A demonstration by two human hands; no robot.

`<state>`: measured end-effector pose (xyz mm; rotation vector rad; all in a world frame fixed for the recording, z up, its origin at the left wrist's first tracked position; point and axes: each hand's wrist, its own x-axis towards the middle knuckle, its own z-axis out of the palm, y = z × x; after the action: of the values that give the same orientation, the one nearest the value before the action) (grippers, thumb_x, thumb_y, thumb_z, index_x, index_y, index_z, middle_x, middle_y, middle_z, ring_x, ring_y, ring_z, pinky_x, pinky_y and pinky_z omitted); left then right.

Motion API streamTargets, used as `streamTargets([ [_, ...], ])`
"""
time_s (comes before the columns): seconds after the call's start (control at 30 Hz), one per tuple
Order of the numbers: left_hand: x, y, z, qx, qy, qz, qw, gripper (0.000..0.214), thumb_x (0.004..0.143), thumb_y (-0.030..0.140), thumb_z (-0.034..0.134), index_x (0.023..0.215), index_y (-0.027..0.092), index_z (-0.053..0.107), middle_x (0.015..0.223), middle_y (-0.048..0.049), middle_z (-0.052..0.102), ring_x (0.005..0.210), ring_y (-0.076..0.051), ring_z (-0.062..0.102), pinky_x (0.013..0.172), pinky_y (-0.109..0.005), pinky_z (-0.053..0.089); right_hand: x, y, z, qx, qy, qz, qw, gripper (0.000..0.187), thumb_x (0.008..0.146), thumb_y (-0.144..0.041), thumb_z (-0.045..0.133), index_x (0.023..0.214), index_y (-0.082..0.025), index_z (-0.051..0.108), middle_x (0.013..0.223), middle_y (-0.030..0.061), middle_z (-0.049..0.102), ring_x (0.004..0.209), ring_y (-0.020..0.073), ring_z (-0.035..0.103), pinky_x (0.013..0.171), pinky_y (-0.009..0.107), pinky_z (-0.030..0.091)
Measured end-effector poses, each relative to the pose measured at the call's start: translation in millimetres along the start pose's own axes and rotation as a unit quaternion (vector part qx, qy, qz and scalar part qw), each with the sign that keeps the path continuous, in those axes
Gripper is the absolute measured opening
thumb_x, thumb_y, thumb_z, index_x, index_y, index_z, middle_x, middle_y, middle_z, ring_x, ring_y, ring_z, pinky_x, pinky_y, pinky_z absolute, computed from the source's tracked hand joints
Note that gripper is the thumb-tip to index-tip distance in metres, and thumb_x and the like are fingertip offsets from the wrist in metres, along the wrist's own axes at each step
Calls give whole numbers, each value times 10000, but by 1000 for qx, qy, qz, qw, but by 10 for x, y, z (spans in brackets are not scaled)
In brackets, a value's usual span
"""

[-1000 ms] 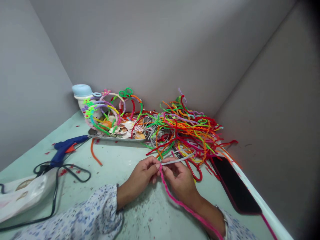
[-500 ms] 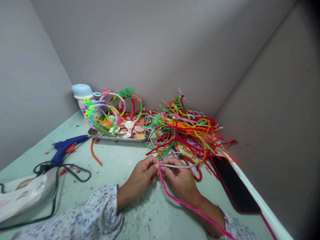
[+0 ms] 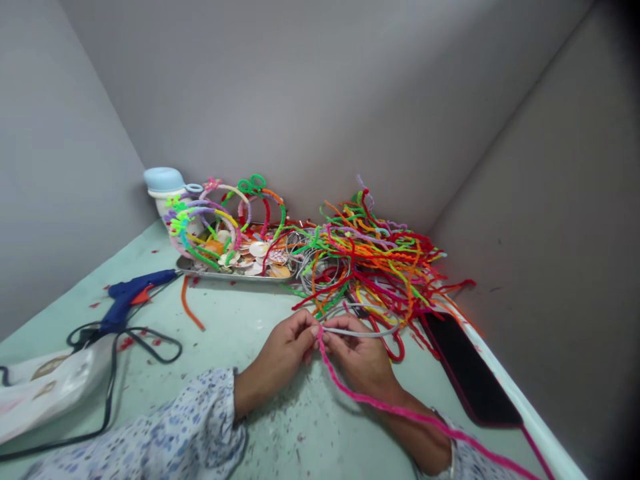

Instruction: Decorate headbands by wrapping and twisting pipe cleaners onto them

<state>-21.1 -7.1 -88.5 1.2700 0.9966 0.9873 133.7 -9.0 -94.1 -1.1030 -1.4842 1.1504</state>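
Observation:
Low over the table's middle, my left hand [image 3: 290, 340] and my right hand [image 3: 363, 357] meet at the fingertips. Both pinch where a pink pipe cleaner [image 3: 360, 398] joins a grey wire hoop [image 3: 390, 330]. The hoop, which looks like a bare headband, reaches out to the right over my right hand's fingers. From the pinch, the long fuzzy end of the pipe cleaner runs down across my right wrist and sleeve, out toward the lower right. My fingertips hide the exact joint.
Behind my hands lies a heap of coloured pipe cleaners [image 3: 385, 260]. A metal tray [image 3: 235, 275] holds shells and decorated hoops, beside a white bottle [image 3: 163, 203]. Leftward are a blue glue gun [image 3: 120, 300] with its cable and a plastic bag [image 3: 60, 387]. A black phone [image 3: 473, 370] lies right.
The pipe cleaner's loose end has swung up and to the right, now lying across my right forearm. My hands keep the same pinch in nearly the same place.

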Motion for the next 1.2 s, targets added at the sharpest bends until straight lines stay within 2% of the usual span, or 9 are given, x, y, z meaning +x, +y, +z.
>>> streamTargets([
  [0.3, -28, -8, 4, 17, -1, 33, 999, 179, 877, 304, 517, 761, 168, 516, 596, 51, 457, 535, -97, 379, 512, -210, 297, -14, -31, 33, 38, 14, 38, 998, 153, 784, -326, 677, 831, -188, 631, 689, 5, 648, 612, 145, 619, 561, 237, 489],
  [0.43, -41, 10, 15, 27, 0, 29, 999, 169, 885, 295, 495, 771, 171, 509, 579, 61, 416, 528, -100, 353, 495, -212, 278, -6, -46, 55, 44, 41, 52, 997, 163, 753, -321, 693, 811, -180, 635, 665, 11, 655, 585, 157, 622, 523, 240, 480],
  [0.6, -58, 42, 37, 56, 9, 52, 997, 161, 880, 253, 478, 742, 173, 496, 623, 50, 438, 545, -102, 372, 506, -215, 301, -27, -64, 64, 29, 54, 47, 997, 157, 755, -304, 681, 824, -166, 653, 686, 33, 681, 605, 171, 632, 555, 258, 491],
  [0.9, -93, 88, 61, 81, 16, 61, 995, 172, 889, 257, 478, 742, 172, 507, 616, 49, 433, 563, -108, 371, 533, -228, 304, -26, -115, 71, 74, 52, 83, 992, 172, 740, -304, 685, 804, -160, 615, 654, 26, 674, 615, 176, 643, 595, 278, 505],
  [1.2, -85, 43, 46, 40, 16, 32, 999, 174, 871, 283, 515, 739, 170, 517, 625, 41, 457, 572, -110, 391, 534, -229, 306, -13, -188, 76, 79, 52, 104, 990, 152, 699, -293, 678, 752, -164, 615, 591, 11, 648, 561, 166, 604, 546, 274, 485],
])
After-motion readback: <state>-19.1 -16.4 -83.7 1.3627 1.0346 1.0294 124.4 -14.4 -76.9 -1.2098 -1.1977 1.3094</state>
